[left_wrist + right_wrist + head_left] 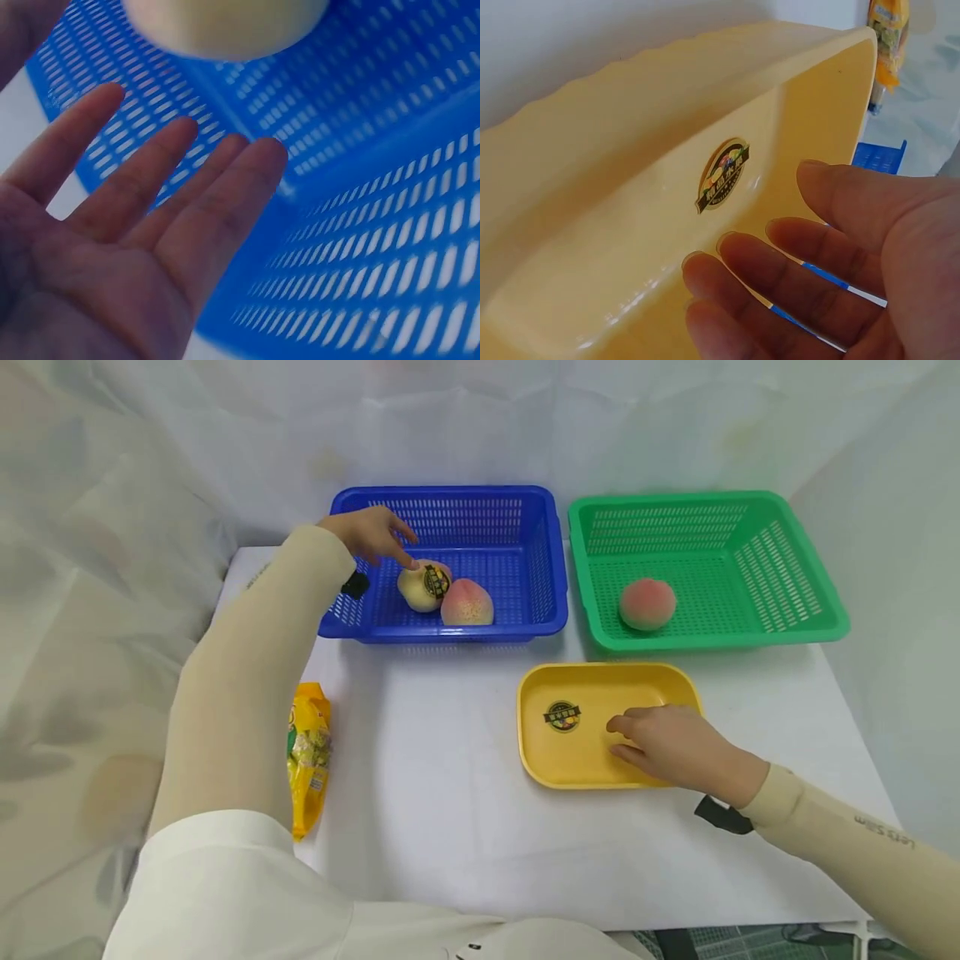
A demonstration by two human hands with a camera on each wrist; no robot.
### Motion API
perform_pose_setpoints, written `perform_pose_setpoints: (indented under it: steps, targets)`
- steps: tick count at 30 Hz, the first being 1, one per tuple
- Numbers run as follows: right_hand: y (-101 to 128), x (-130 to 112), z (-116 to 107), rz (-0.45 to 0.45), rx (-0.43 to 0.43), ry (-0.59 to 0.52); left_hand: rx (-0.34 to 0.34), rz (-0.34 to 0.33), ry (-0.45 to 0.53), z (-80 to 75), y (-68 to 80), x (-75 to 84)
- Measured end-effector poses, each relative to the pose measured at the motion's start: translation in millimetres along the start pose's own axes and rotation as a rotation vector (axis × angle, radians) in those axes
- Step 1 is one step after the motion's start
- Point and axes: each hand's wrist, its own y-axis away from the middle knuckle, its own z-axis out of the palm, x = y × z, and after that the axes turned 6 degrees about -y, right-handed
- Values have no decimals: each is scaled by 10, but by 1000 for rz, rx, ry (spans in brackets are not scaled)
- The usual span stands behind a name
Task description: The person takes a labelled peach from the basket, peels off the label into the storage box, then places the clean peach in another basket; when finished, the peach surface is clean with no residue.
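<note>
- Two peaches [467, 603] sat together in the blue basket [517, 577]; a third peach [647, 604] was in the green basket [720, 581].
- My best guess at the step: handling the stickered peach [415, 592], left one of the pair. Couldn't tell if it was a grab or a let-go.
- If it was a grab, I reckon the next move called for closing thumb and fingers round it.
- Both hands were wide and gripping nothing. Left hand [372, 533] was stretched out over the blue basket's left side, fingers spread, one fingertip right by the stickered peach; couldn't tell if it touched.
- Right hand [671, 743] hung over the yellow tray [570, 768] on the worktop [435, 760], fingers loosely bent, thumb apart, tips near the tray's sticker [562, 716].
</note>
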Motion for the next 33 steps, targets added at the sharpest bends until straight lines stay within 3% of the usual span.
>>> perform_pose_setpoints:
  steps: [8, 17, 29, 33]
  targets:
    - [-21, -1, 44, 3, -16, 1, -125, 1, 9, 232, -187, -84]
    - [-49, -1, 106, -13, -39, 9, -15, 82, -94, 368, -256, -134]
    - [-44, -35, 97, -14, -53, -6, 125, 130, -34, 383, -170, -281]
    - [-22, -42, 85, -2, -56, -9, 167, 147, -14, 322, -78, -242]
